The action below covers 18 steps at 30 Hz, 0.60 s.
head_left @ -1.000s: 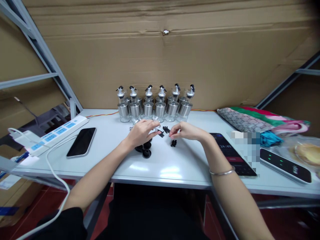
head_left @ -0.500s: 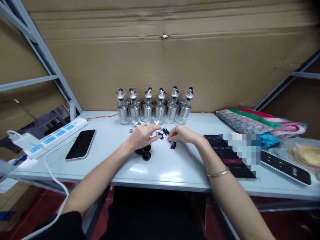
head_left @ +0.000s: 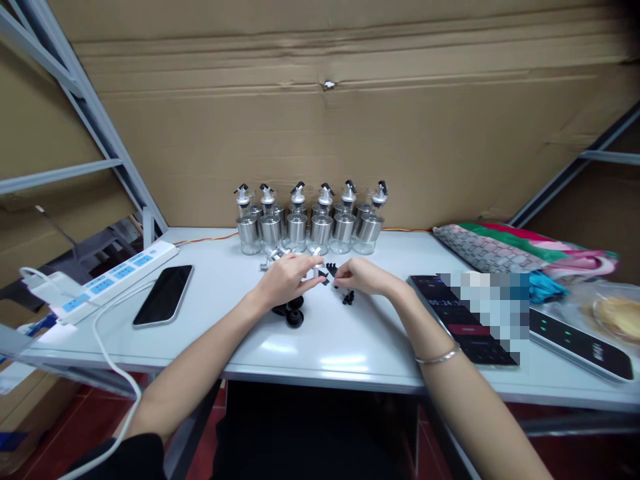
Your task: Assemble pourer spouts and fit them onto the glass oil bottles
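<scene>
The pale spout piece (head_left: 317,270) is small and whitish-silver, with a short, roughly cylindrical body and a narrower tip that sticks up at its top. Part of it is covered by the hand, and the finer shape is too small to make out. It is above the middle of the tabletop (head_left: 345,343), nearer the far edge than the near one.

It sits between the thumb and fingers of the left hand (head_left: 284,277): the forefinger reaches over its far side, the thumb lies along its near side, and the fingers are closed around it with only a narrow gap. The right hand (head_left: 363,275) is just beside it, toward the tabletop's right edge, fingers curled and tips drawn together in a pinch. A tiny dark bit shows at those tips, but I cannot tell whether they have hold of it.

Flat black pieces (head_left: 324,278) lie between the two hands. Small black plugs (head_left: 349,297) lie just below the right fingers, toward the near edge. Round black parts (head_left: 295,318) are clustered below the left hand, and more silvery spouts (head_left: 277,254) lie just beyond it, toward the far edge.
</scene>
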Tool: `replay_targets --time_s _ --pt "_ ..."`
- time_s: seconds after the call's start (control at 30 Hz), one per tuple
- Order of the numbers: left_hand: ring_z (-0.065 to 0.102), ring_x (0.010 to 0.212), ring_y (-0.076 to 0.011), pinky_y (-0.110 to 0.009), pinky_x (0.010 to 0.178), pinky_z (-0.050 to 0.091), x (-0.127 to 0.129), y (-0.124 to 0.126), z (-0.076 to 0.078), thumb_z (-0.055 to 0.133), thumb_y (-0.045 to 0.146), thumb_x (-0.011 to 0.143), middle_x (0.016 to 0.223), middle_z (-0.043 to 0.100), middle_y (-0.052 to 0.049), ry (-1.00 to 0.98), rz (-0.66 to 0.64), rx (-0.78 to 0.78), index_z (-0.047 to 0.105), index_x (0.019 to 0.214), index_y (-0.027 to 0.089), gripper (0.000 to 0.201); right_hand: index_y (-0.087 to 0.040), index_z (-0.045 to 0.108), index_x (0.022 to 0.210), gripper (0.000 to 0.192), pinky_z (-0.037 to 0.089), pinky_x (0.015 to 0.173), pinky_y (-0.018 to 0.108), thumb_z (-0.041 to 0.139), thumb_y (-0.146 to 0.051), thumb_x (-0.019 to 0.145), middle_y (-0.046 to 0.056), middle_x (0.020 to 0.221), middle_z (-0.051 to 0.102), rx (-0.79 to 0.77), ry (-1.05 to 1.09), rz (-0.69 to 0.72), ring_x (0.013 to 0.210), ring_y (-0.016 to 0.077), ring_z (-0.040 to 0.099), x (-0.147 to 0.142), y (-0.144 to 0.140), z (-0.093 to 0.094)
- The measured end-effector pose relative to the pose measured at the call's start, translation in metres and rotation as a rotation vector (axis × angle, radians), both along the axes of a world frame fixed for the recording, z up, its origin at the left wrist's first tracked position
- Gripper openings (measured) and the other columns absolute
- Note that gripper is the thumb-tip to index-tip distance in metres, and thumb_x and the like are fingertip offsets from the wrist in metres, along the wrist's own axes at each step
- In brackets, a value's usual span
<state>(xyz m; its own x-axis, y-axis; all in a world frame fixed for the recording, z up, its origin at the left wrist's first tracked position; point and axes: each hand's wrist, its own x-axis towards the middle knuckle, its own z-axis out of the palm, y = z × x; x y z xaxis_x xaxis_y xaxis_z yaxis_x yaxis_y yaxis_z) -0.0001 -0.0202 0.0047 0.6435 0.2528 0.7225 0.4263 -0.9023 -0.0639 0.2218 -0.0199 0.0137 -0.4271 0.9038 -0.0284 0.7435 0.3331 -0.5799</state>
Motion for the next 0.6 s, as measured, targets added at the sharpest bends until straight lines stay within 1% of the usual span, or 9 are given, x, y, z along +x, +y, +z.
replay_targets --time_s 0.07,0.17,0.27,0.33,0.43,0.53,0.6 --pt "0.063 0.063 -0.0119 -0.026 0.069 0.048 0.001 -0.001 0.000 0.047 0.035 0.095 0.082 0.068 -0.002 -0.003 -0.008 0.015 0.052 0.106 0.016 0.022 -0.014 0.066 0.063 0.019 0.037 0.057 0.026 0.057 -0.027 0.073 0.001 0.059 0.064 0.026 0.128 -0.003 0.057 0.0136 0.052 -0.002 -0.003 0.005" --pt "0.063 0.064 -0.0130 -0.027 0.069 0.048 0.002 -0.003 0.001 0.046 0.035 0.095 0.083 0.068 -0.003 -0.004 -0.018 0.019 0.051 0.109 0.016 0.025 -0.014 0.064 0.072 0.022 0.042 0.064 0.028 0.061 -0.036 0.073 0.004 0.066 0.068 -0.023 0.458 -0.022 0.064 0.0152 0.058 -0.007 -0.007 0.013" --pt "0.063 0.066 -0.0131 -0.027 0.071 0.048 0.003 -0.003 0.001 0.046 0.035 0.095 0.085 0.068 -0.003 0.010 -0.026 -0.005 0.049 0.114 0.016 0.027 -0.015 0.063 0.077 0.031 0.044 0.066 0.029 0.068 -0.044 0.069 0.003 0.065 0.066 -0.045 0.732 -0.048 0.064 0.0146 0.059 -0.012 -0.009 0.017" --pt "0.064 0.067 -0.0133 -0.027 0.071 0.049 0.003 -0.003 0.001 0.046 0.034 0.095 0.085 0.068 -0.003 0.022 -0.026 -0.016 0.049 0.115 0.016 0.027 -0.016 0.064 0.078 0.033 0.043 0.064 0.029 0.072 -0.046 0.066 0.000 0.063 0.062 -0.047 0.829 -0.065 0.062 0.0127 0.056 -0.014 -0.008 0.017" --pt "0.064 0.070 -0.0146 -0.028 0.071 0.049 0.003 -0.004 0.001 0.047 0.034 0.095 0.084 0.068 -0.004 0.030 -0.019 -0.015 0.050 0.113 0.016 0.025 -0.015 0.066 0.082 0.036 0.042 0.063 0.028 0.074 -0.046 0.065 -0.002 0.062 0.058 -0.108 0.906 -0.099 0.059 0.0106 0.052 -0.016 -0.008 0.015" --pt "0.064 0.068 -0.0140 -0.027 0.070 0.049 0.004 -0.005 0.002 0.045 0.034 0.095 0.082 0.067 -0.003 0.021 -0.015 0.000 0.051 0.110 0.016 0.024 -0.016 0.066 0.085 0.036 0.042 0.063 0.029 0.075 -0.045 0.065 -0.003 0.065 0.057 -0.172 0.987 -0.126 0.060 0.0099 0.051 -0.018 -0.009 0.015" --pt "0.063 0.066 -0.0136 -0.026 0.069 0.049 0.004 -0.005 0.003 0.043 0.036 0.096 0.079 0.067 -0.002 0.010 -0.009 0.023 0.051 0.109 0.016 0.025 -0.017 0.064 0.083 0.035 0.043 0.064 0.028 0.077 -0.043 0.063 -0.003 0.067 0.056 -0.193 1.045 -0.126 0.061 0.0096 0.052 -0.020 -0.010 0.015"
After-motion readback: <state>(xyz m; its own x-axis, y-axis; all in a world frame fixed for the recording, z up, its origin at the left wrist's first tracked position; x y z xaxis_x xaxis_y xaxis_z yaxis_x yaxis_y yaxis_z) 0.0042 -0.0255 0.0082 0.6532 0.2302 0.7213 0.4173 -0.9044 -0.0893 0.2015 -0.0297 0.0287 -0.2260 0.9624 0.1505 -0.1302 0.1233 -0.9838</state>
